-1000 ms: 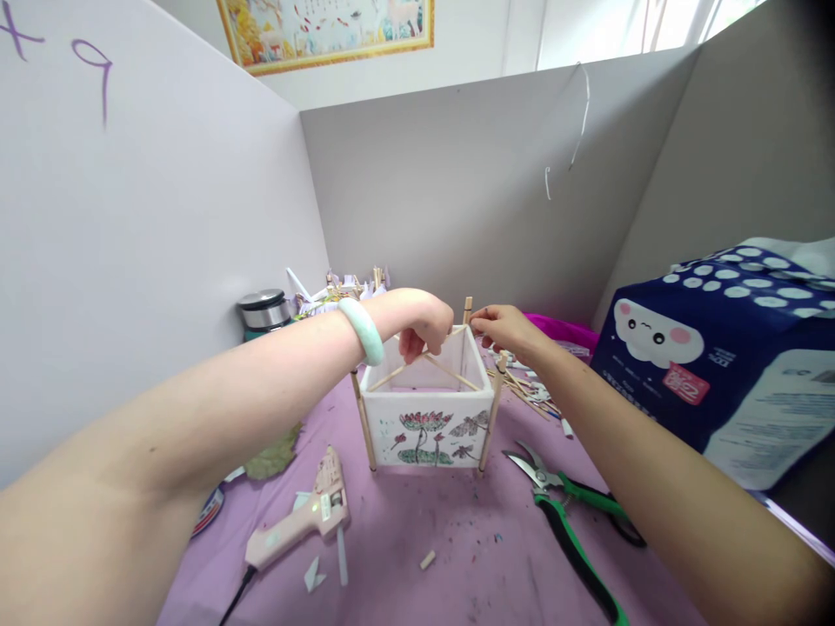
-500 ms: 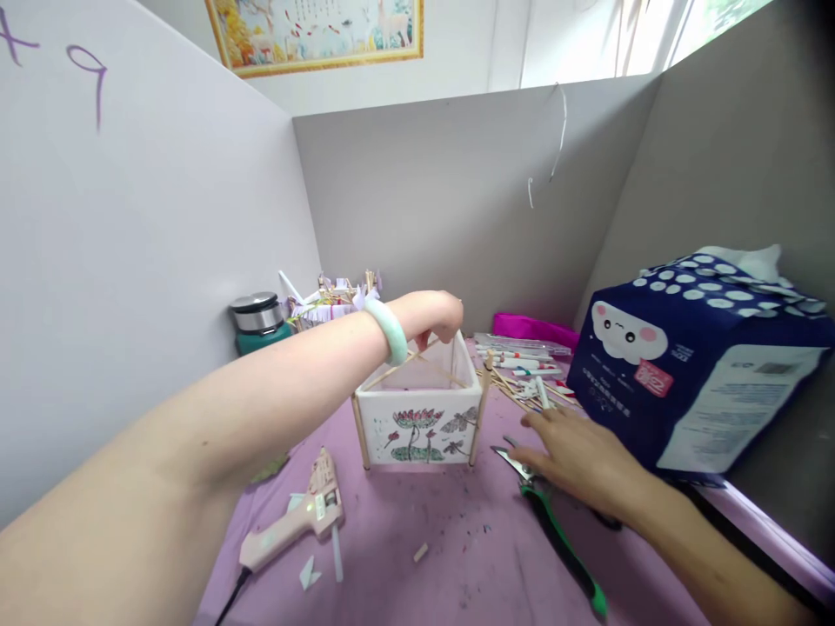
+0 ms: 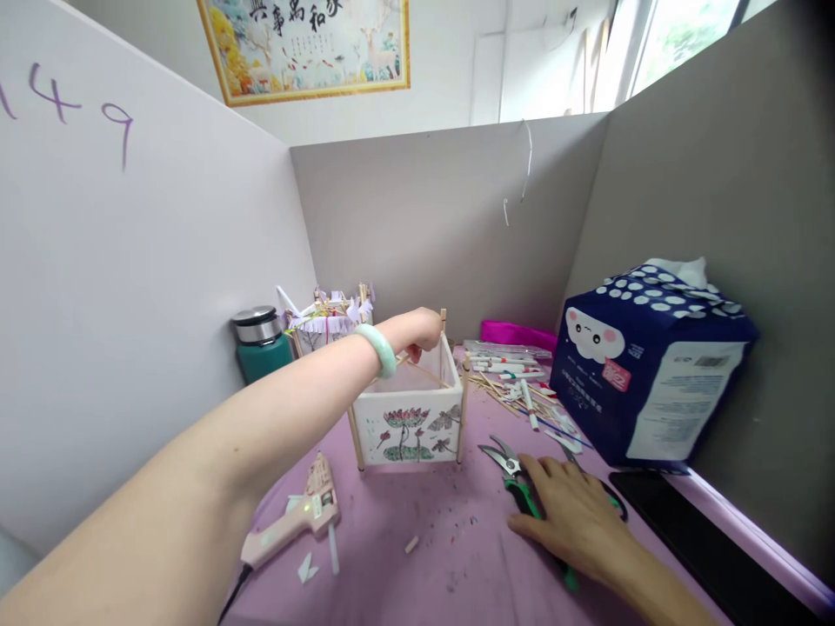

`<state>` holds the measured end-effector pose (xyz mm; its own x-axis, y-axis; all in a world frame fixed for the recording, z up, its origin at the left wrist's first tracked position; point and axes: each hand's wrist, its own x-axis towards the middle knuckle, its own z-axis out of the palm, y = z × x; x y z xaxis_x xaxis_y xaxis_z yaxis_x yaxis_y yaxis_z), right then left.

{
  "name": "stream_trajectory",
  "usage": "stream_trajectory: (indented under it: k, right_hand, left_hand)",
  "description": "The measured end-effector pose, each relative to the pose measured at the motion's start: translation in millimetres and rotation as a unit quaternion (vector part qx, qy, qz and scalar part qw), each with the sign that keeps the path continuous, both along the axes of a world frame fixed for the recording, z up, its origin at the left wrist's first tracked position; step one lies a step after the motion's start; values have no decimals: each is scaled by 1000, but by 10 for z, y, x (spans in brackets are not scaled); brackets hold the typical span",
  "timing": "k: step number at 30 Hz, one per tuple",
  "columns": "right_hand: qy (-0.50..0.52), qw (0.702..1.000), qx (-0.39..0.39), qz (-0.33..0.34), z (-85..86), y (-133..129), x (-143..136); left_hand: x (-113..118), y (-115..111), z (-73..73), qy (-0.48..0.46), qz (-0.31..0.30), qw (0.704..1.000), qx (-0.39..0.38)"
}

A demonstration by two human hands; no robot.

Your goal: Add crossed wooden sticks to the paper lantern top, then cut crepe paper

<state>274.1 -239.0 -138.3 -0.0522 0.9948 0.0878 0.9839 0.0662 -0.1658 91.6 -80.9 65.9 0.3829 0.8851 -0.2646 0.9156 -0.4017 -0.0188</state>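
My left hand (image 3: 423, 332), with a pale green bangle on its wrist, reaches over the back of a white box (image 3: 408, 435) with a lotus drawing and wooden sticks at its corners. Its fingers are bent closed at the box's inside; what they hold is too hidden to tell. Thin sticks cross the box's open top. On the right, my right hand (image 3: 567, 513) lies spread, palm down, over the green handles of the pruning shears (image 3: 522, 497), whose blades point toward the box. Black-handled scissors (image 3: 614, 502) lie partly under that hand.
A pink glue gun (image 3: 297, 517) lies front left, near white scraps. Behind stand a teal flask (image 3: 262, 355) and another decorated box (image 3: 323, 330). Markers and loose sticks (image 3: 502, 391) lie back right, beside a blue tissue pack (image 3: 639, 374). A black phone-like slab (image 3: 711, 539) lies at right.
My right hand has moved from beside the shears' blades back onto their handles. My left hand stays at the box's rear. The view has shifted, showing more of the right side.
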Motion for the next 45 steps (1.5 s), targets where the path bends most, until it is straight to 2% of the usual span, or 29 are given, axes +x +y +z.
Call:
stream_trajectory:
  k: [4,7,9,11,12,13,15,18,20,22,25,27,30,32,35,40,45]
  right_hand:
    - [33,999,-2,-25,66,20,-9]
    - [158,986,32,-53,151,21,96]
    - [310,947,56,-65,215,-12,194]
    - [470,878,64,-63,247,-70,267]
    - [530,843,64,-60,243,-102,283]
    - [571,817,62,-57,226,-134,282]
    - [603,793,55,-65,169,-191,238]
    - [596,800,38,-60,120,-264,116]
    - [583,811,12,-42,152,-317,37]
    - [565,825,-14,-21,218,-376,-26]
    - [559,829,-21,31,307,-476,-103]
    - [547,834,-10,69,339,-543,-162]
    - [473,876,40,87,370,-623,-274]
    - [415,902,77,96,388,-658,-348]
    - [351,923,109,117,402,-702,-424]
    - [276,935,171,141,396,-785,-464]
    - [237,936,212,151,429,-835,-498]
  left_hand:
    - [-23,-93,169,6,24,999,35]
    - [-78,-243,433,-31,13,994,103]
    - [-119,-445,612,-102,-22,978,181]
    - [-153,-744,709,-226,-86,937,250]
    - [-167,-919,706,-265,-106,926,246]
    - [-180,-1098,661,-286,-119,923,227]
    - [-206,-1425,449,-304,-120,931,161]
    - [-248,-1721,-75,-352,-112,926,81]
    - [-273,-1785,-444,-392,-86,915,48]
    - [-291,-1788,-749,-422,-43,905,26]
    - [-305,-1771,-1039,-449,8,893,31]
    - [-315,-1775,-1133,-462,24,886,30]
    - [-335,-1806,-1180,-474,44,879,8]
    - [-351,-1830,-1185,-478,39,877,11]
    - [-373,-1861,-1209,-501,13,865,25]
    - [-398,-1903,-1296,-584,8,811,24]
    - [-424,-1929,-1308,-601,-34,796,61]
